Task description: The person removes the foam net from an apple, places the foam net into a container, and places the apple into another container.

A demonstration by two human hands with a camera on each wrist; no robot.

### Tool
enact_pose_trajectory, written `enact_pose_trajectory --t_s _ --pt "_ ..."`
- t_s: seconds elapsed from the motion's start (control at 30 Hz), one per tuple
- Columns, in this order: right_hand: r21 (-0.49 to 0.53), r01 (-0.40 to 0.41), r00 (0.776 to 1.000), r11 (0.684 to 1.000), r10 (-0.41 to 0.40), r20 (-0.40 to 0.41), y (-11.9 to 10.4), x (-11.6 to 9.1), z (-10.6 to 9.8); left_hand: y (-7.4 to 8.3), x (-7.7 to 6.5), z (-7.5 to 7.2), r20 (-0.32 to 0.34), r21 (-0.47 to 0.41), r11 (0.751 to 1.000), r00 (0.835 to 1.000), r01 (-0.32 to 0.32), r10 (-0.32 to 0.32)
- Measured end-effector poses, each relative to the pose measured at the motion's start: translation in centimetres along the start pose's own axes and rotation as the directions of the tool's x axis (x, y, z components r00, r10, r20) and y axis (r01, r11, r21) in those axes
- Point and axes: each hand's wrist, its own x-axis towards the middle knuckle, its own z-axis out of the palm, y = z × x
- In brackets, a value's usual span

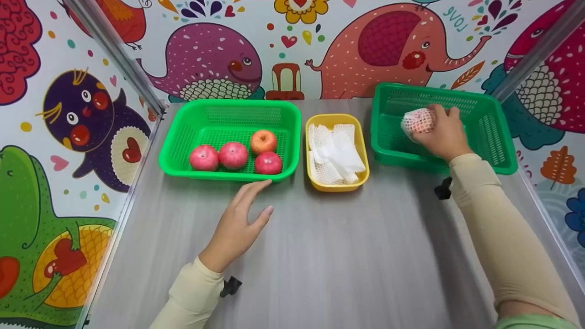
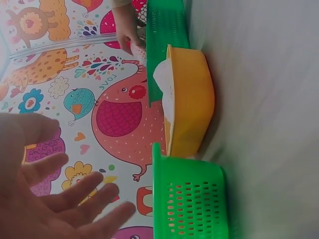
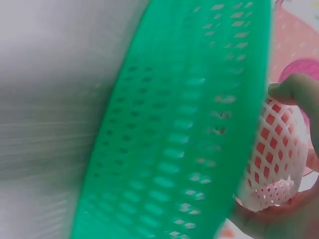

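Note:
My right hand grips an apple in a white foam net over the dark green basket. In the right wrist view, thumb and fingers curl round the netted apple, partly hidden by the basket wall. Fingers loosely extended, my left hand hovers over the table just in front of the bright green basket and holds nothing. Several bare apples lie in that basket. In the left wrist view the left hand has its fingers spread.
Between the baskets stands a yellow bin with white foam nets in it. All three containers stand on a grey table. Cartoon-printed walls with metal corner posts enclose the back and sides.

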Motion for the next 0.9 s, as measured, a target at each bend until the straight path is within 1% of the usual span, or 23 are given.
enact_pose_trajectory --t_s 0.1,0.2,0.33,0.47,0.57,0.67,0.83,0.9 --pt "0.027 0.073 0.997 0.997 -0.073 0.000 -1.9 -1.4 -0.4 0.3 0.7 0.3 -0.003 -0.027 0.996 0.997 -0.083 0.083" --pt "0.045 0.133 0.991 0.990 -0.134 0.018 -3.7 -3.0 -0.5 0.8 1.7 0.7 -0.008 -0.039 0.987 0.988 -0.155 0.155" --pt "0.040 0.198 0.979 0.979 -0.200 0.044 -5.9 -5.0 0.0 1.9 3.5 1.3 -0.020 -0.037 0.973 0.974 -0.226 0.226" --pt "0.062 0.280 0.955 0.958 -0.285 0.088 -8.3 -7.2 1.1 2.9 5.0 2.4 -0.021 -0.046 0.961 0.962 -0.272 0.272" --pt "0.098 0.347 0.925 0.933 -0.358 0.130 -9.9 -8.9 2.1 3.1 5.3 3.7 0.004 -0.058 0.961 0.963 -0.270 0.270" --pt "0.120 0.413 0.891 0.903 -0.427 0.154 -11.1 -10.4 3.0 2.9 5.0 4.9 0.035 -0.074 0.963 0.965 -0.258 0.261" --pt "0.135 0.495 0.839 0.858 -0.513 0.182 -12.0 -12.6 4.6 2.1 4.3 6.9 0.077 -0.089 0.967 0.966 -0.240 0.246" --pt "0.147 0.517 0.820 0.843 -0.537 0.198 -12.2 -13.4 5.4 1.6 4.0 7.6 0.095 -0.089 0.972 0.970 -0.217 0.225"
